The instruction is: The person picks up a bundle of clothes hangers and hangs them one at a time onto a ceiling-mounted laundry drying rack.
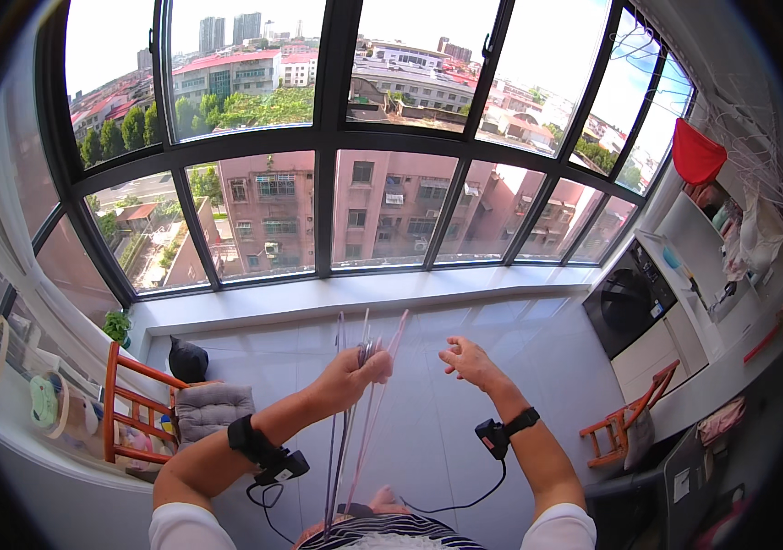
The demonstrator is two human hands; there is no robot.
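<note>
My left hand (357,371) is closed around a bundle of thin clothes hangers (346,440), apparently gripped near their metal hooks. They appear almost edge-on, as long grey-purple, white and pink lines. Their far ends fan out beyond my fist, and the near ends reach down toward my striped clothing (391,529). To the right, apart from the hangers, my right hand (472,362) is raised over the floor with nothing visible in it. Its fingers are loosely bent and partly spread. Both forearms wear black straps with small boxes and cables.
Tall windows rise above a white ledge (364,295). A wooden chair (140,412) with a grey cushion and a black bag (188,359) stand left. On the right are a washing machine (628,299), a sink counter (728,302), another chair (618,426) and hanging wire hangers (755,144).
</note>
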